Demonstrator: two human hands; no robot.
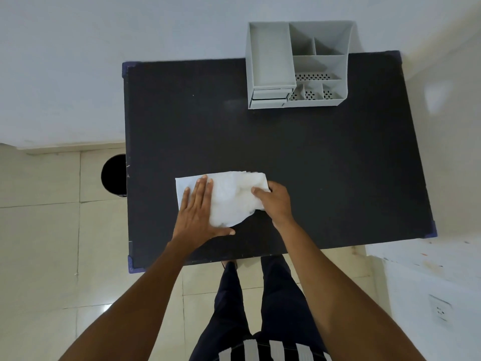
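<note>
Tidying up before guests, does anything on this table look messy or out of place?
Only the white cloth: flat under the left hand, but bunched and wrinkled where the right hand grips it, with an uneven near edge. The grey desk organizer stands square; nothing spilled.

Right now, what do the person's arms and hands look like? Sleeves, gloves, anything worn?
Nothing worn on the left hand or right hand: no gloves, rings or watch visible. The left forearm and right forearm show no sleeve. Below are dark trousers and a black-and-white striped top.
</note>
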